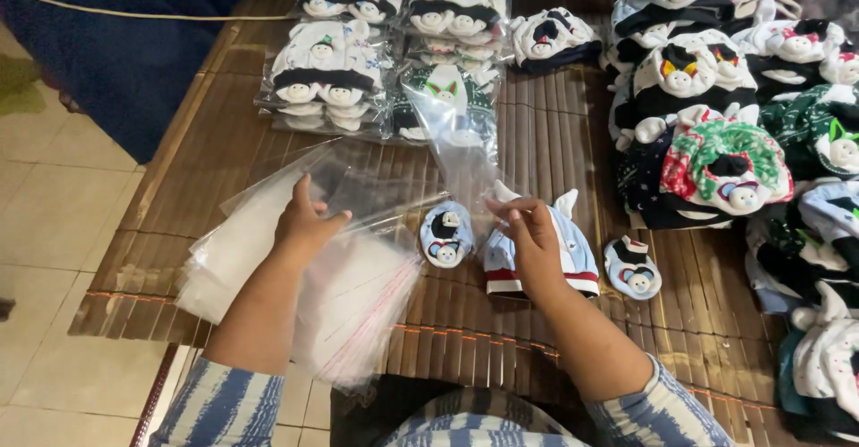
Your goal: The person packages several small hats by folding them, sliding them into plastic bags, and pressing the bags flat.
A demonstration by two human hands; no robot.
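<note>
While left hand [304, 223] rests flat, fingers spread, on stack of clear plastic bags [295, 277] at bamboo mat's [555, 134] left edge, right hand [530, 237] pinches single bag [452, 120] upright over baby hat [573, 250]. Film likely light, limp, slippery; grip at mouth edge.

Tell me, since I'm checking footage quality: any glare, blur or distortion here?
Head view: glare streaks the clear plastic bags under the left hand; the right hand is slightly motion-soft; the packed sets glint; the mat edges bow slightly from the wide lens.
</note>
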